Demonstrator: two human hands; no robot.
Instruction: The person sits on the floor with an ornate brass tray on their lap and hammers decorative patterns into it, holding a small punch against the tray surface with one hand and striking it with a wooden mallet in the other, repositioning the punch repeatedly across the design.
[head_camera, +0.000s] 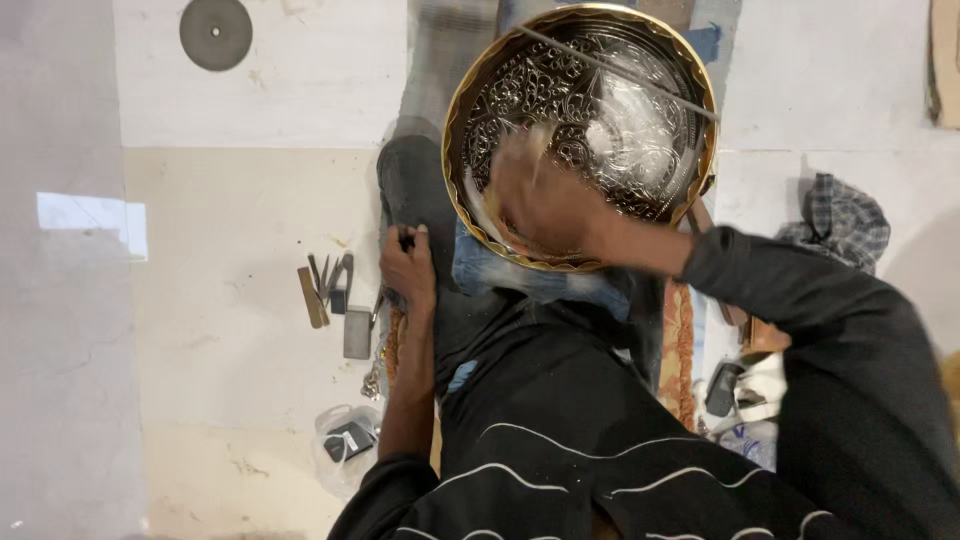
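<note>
Right hand pose: the right hand reaches in from the 4 o'clock side, its dark-sleeved forearm slanting up toward 10 o'clock, and lies over the lower-left inside of the engraved metal tray.
Right fingers: smeared by motion blur; I cannot tell whether they are spread or curled, or whether they hold anything.
Left hand pose: the left hand sits at 9 o'clock of the tray, bare forearm running straight down toward 6 o'clock, palm down on the dark-clad knee.
Left fingers: curled closed, pressed on the cloth of the knee.
Tray place: upper centre of the view, propped on the lap, its lower rim over blue denim.
Tray facing: round, so no long axis; the ornate hollow face is turned to the camera, gold scalloped rim all round.
Rod: a thin straight rod crosses the tray's upper part, running from 10 o'clock to 4 o'clock.
Floor, 9 o'clock: small hand tools lie in a cluster just beside the left hand.
Floor, 11 o'clock: a grey disc, well apart.
</note>
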